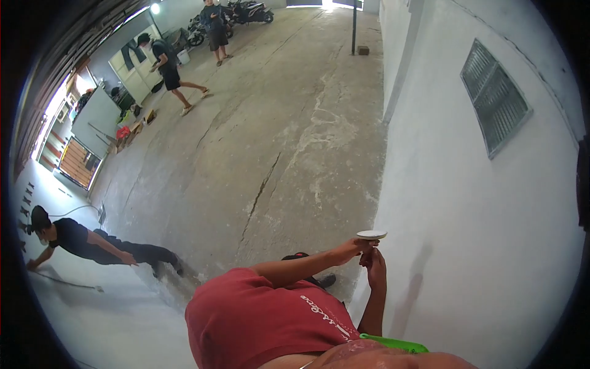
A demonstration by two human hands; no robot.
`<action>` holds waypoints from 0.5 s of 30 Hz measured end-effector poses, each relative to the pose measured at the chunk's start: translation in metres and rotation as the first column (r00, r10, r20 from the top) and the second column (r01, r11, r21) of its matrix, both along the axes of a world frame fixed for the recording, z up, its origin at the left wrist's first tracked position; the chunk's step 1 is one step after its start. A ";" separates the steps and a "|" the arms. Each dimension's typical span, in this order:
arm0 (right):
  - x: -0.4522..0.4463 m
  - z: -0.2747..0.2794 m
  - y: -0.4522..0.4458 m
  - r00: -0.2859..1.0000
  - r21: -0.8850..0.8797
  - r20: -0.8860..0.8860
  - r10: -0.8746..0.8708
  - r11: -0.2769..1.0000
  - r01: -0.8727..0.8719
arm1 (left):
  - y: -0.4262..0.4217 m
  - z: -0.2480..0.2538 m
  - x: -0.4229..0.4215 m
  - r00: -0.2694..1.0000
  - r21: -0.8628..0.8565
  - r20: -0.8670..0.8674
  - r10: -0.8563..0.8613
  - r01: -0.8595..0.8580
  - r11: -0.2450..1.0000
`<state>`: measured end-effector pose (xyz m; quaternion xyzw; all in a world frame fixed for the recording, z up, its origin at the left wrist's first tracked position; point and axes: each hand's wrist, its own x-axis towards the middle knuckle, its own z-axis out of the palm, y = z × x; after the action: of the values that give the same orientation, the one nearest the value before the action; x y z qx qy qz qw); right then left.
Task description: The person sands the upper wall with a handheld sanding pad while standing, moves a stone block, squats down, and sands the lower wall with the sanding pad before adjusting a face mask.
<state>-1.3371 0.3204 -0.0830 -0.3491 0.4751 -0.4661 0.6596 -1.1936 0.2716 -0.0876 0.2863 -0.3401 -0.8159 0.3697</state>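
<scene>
A thin, round, white disc (pixel 372 234) lies nearly flat at the fingertips of the left hand (pixel 354 248) of a person in a red cloth shirt with white lettering (pixel 246 313). Those fingers are closed on its underside. The right hand (pixel 374 265) is raised just below, its fingers curled; I cannot tell whether they grip anything. Both hands are near a smooth white wall (pixel 430 203).

The disc could tip and drop, I judge, because the hold seems to come only from beneath. A fall would end on the hard grey concrete floor (pixel 258 123), where the disc might chip. A careless swing towards the wall could knock its edge.

Counting outward from the hands: one disc, two hands, one bright green object (pixel 393 343), partly hidden at the shirt's lower edge, and one grey louvred metal panel (pixel 495 92) on the wall. Three other people are here: one in dark clothes leaning at the opposite wall (pixel 83 242), one in black mid-stride (pixel 166 64), one in dark clothes standing (pixel 214 24). Beyond are one thin dark post (pixel 354 27), one small brown block (pixel 363 50) and parked motorbikes (pixel 253 12), at least two; they overlap, so I cannot count them exactly.
</scene>
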 end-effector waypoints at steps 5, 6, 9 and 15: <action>-0.006 0.009 0.004 1.000 0.000 0.006 -0.022 1.000 0.022 | -0.012 -0.001 -0.008 0.977 -0.112 0.180 -0.111 0.132 0.985; -0.007 0.010 0.004 0.998 0.004 0.048 -0.042 0.999 0.042 | -0.014 0.000 -0.008 0.960 -0.161 0.250 -0.126 0.170 0.972; -0.013 0.008 0.008 0.997 -0.038 -0.028 -0.075 0.997 0.073 | -0.016 0.017 -0.006 0.902 -0.202 0.395 -0.175 0.271 0.941; -0.036 0.002 0.011 0.966 -0.076 -0.250 -0.061 0.996 0.043 | -0.027 0.019 -0.014 0.843 -0.334 0.493 -0.214 0.410 0.849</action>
<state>-1.3730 0.3311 -0.0815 -0.4159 0.5476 -0.4512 0.5688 -1.2079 0.2446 -0.0681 0.3134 -0.6273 -0.6856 0.1955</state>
